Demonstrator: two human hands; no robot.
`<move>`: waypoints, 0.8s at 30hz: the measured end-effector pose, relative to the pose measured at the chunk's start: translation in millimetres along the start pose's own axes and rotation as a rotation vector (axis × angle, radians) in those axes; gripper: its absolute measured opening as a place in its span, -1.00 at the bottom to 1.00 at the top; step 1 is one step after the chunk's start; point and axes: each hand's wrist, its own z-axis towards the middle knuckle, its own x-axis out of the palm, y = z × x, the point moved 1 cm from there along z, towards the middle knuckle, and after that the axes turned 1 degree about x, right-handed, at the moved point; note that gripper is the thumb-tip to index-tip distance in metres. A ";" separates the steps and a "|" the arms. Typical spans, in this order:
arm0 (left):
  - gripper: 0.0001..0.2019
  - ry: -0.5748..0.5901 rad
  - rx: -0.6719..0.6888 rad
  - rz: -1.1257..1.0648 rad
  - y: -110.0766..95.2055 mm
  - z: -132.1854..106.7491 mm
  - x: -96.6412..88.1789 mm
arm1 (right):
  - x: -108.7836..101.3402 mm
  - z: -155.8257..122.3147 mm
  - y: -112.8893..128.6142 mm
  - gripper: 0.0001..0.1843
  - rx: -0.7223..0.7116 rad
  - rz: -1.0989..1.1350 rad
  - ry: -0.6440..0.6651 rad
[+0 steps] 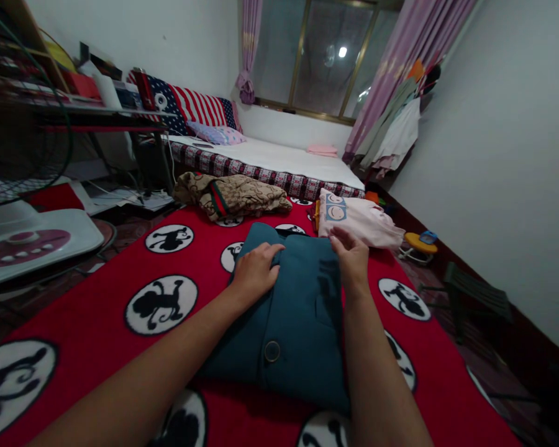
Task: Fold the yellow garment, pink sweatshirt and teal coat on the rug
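A folded teal garment [293, 323] with a round button lies on a red blanket [102, 310] printed with black-and-white monkey circles. My left hand [256, 270] rests flat on the garment's upper left part, fingers stretched out. My right hand [351, 254] lies on its upper right edge, fingers curled down onto the fabric. Neither hand lifts the cloth.
A beige patterned garment [235, 194] and a pink folded shirt [358, 220] lie beyond the teal one. A mattress [279, 161] with pillows sits behind. A fan [23, 236] stands at left; a small green stool [475, 295] and yellow toy [419, 243] at right.
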 end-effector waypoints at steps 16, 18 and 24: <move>-0.84 0.126 0.159 -0.428 -7.8 -2.7 11.1 | -19.2 2.3 -33.5 -0.55 0.048 0.005 -0.179; -0.81 0.126 0.149 -0.559 -7.2 -1.3 12.9 | -22.0 3.8 -38.2 -0.53 0.127 0.013 -0.208; -0.71 0.053 0.095 -0.397 6.8 9.3 -2.2 | -31.0 1.7 -51.5 -0.39 0.352 -0.378 -0.246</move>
